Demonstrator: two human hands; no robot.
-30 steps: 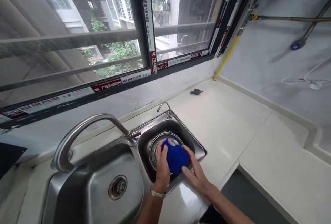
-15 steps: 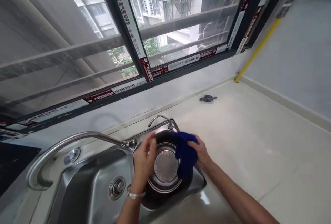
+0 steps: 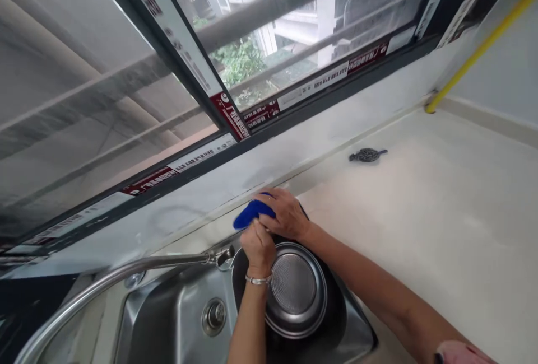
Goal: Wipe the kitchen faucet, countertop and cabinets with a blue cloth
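Note:
My right hand (image 3: 288,214) is wrapped round a bunched blue cloth (image 3: 251,214) above the back rim of the sink. Just below the cloth, my left hand (image 3: 258,246) is closed in a fist, its fingertips touching the cloth's lower edge. What that fist holds is hidden. The small thin tap is out of sight behind my hands and the cloth. Under them, a round steel pan (image 3: 294,285) with a dotted round base lies inside a large dark pan (image 3: 332,319) in the right part of the sink.
A big curved tap (image 3: 168,262) reaches over the left basin (image 3: 189,302), which has a drain (image 3: 214,317). A grey scrubber-like object (image 3: 367,155) lies on the white counter (image 3: 420,213). Behind stands a dark-framed window (image 3: 315,92); a yellow pipe (image 3: 483,50) rises at the right.
Both hands have come together above the back of the sink. The cloth has moved from the pan's right side up and left with my right hand. My left hand has closed. The view has shifted.

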